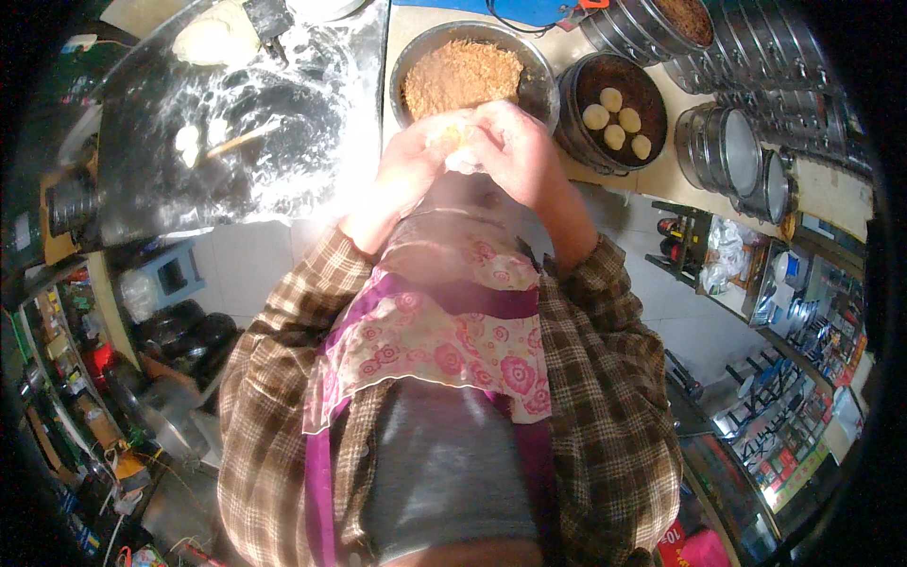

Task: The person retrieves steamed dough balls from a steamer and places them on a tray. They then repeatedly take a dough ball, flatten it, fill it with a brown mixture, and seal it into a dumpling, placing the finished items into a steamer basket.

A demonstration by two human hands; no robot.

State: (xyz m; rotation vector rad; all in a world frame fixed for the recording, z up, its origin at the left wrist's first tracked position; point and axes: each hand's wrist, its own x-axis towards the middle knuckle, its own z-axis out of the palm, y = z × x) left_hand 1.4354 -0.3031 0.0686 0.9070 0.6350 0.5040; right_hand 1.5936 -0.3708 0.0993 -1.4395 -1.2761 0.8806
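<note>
My left hand (pixel 413 157) and my right hand (pixel 523 145) meet in front of my apron, both gripping a small piece of dough (pixel 464 160). Yellowish filling seems to show at its top, though glare blurs it. Just beyond my fingers is a wide metal bowl (pixel 540 67) heaped with brown, crumbly filling (pixel 460 74). Right of the bowl, a round steamer (pixel 655 92) holds several small round buns (pixel 614 137). On the floured dark board (pixel 134 170) to the left lie a wooden rolling pin (pixel 244 139) and small dough pieces (pixel 187 144).
A large dough lump (pixel 216 34) and a dark-bladed scraper (pixel 268 20) sit at the board's far side. Stacked metal steamers (pixel 758 46) crowd the back right, with more steamers (pixel 723 149) on their sides nearer me. A cable (pixel 521 27) runs behind the bowl.
</note>
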